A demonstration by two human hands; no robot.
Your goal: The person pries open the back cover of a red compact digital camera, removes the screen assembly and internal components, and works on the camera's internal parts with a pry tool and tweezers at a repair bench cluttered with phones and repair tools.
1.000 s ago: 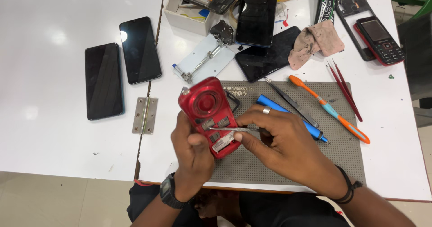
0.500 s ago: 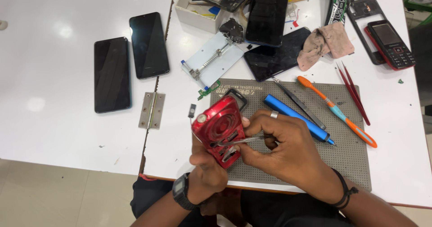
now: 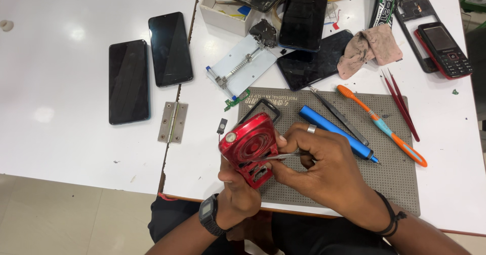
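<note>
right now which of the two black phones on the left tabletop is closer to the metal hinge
The lower-left black phone; its bottom corner lies just beside the hinge. The other black phone lies higher up, farther from it.

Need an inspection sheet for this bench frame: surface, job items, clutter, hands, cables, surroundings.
Surface: white table; grey dotted work mat.
Job's things: red round-faced phone shell; thin metal tweezers with tips at the shell.
Clutter: two black smartphones lying flat, metal hinge, blue pen-shaped driver, orange toothbrush, dirty pink cloth, red keypad phone.
Hands: left hand grips the shell; right hand pinches the tweezers.
Cables: nothing seen.
Surroundings: beige tiled floor.
</note>
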